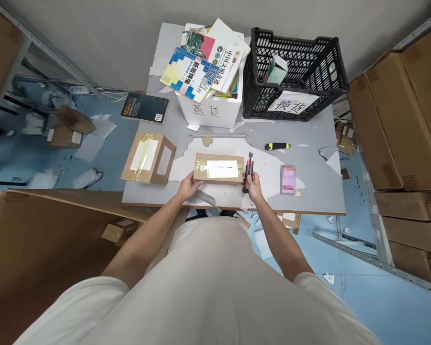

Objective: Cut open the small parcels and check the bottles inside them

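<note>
While the right hand [254, 189] is holding a red-and-black cutter [247, 173] in a closed grip beside the right end of the carton [222, 168], the left hand [189, 187] is pinching its near left corner, thumb and fingers barely parted. The carton is lying close to the middle of the table's [318, 187] front edge. If that corner hold is proving too light, the carton could be swivelling and the cutter, whose blade isn't showing clearly, skidding towards skin.
</note>
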